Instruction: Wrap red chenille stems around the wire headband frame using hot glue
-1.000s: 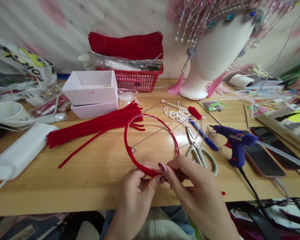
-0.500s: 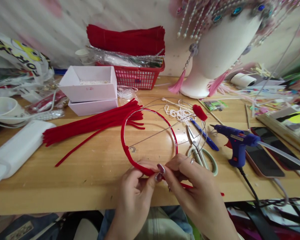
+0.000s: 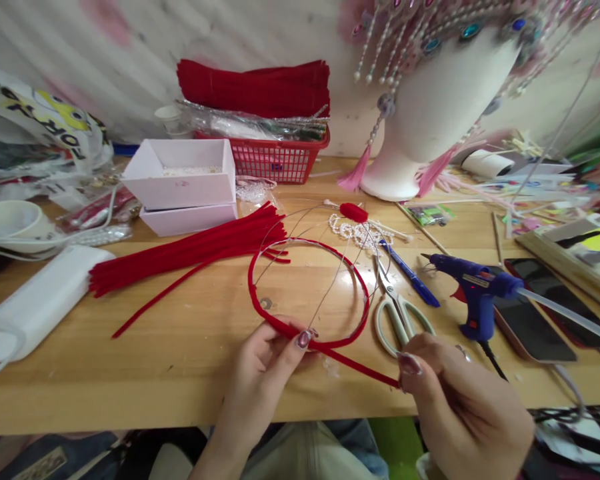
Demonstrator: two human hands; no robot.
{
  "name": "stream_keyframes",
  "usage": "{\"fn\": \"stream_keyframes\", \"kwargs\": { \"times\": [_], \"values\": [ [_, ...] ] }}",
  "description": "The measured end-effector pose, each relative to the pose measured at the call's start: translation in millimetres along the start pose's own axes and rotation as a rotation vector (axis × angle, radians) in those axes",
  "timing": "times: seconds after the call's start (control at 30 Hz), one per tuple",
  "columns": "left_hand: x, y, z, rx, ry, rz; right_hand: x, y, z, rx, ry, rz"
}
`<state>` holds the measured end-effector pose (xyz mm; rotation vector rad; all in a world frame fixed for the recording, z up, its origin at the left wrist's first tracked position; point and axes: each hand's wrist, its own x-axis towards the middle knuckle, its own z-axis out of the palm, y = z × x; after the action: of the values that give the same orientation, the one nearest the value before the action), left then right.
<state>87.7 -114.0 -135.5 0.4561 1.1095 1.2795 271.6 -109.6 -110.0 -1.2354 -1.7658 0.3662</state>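
Observation:
A wire hoop partly wrapped in red pipe cleaner [image 3: 253, 293] lies over the wooden table [image 3: 180, 360], with bare wire arcs rising behind it. My left hand [image 3: 267, 373] pinches the hoop's near edge between thumb and fingers. My right hand [image 3: 460, 407] is closed on the free end of a red pipe cleaner strand [image 3: 355, 365], which runs taut from the hoop toward the right. A small red tuft [image 3: 353, 212] sits on the wire's far end.
A pile of red pipe cleaners [image 3: 190, 250] lies left of the hoop. Scissors [image 3: 397, 310], a blue pen [image 3: 409, 273] and a blue glue gun [image 3: 475, 293] lie right. Two phones [image 3: 530, 330], pink boxes [image 3: 183, 180], a red basket [image 3: 280, 157], pearls [image 3: 357, 232] and a mannequin head [image 3: 430, 113] stand behind.
My right hand has drawn away from the left, down and to the right, pulling the red strand out straight. The hoop has turned, and its wire with the red tuft swung left.

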Motion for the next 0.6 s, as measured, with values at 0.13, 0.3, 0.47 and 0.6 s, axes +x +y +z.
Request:
{"fn": "stream_keyframes", "kwargs": {
  "times": [0.13,0.3,0.47,0.6],
  "values": [
    [0,-1,0,0.048,-0.064,0.006,6,7,7,-0.104,-0.158,-0.169],
    [1,-2,2,0.106,-0.051,0.027,1,2,14,-0.046,-0.280,-0.154],
    [-1,-3,10,0.093,-0.046,0.037,4,-6,17,0.010,-0.143,-0.030],
    [-3,-4,13,0.107,-0.069,0.038,13,-14,25,0.086,-0.078,0.055]
  ]
}}
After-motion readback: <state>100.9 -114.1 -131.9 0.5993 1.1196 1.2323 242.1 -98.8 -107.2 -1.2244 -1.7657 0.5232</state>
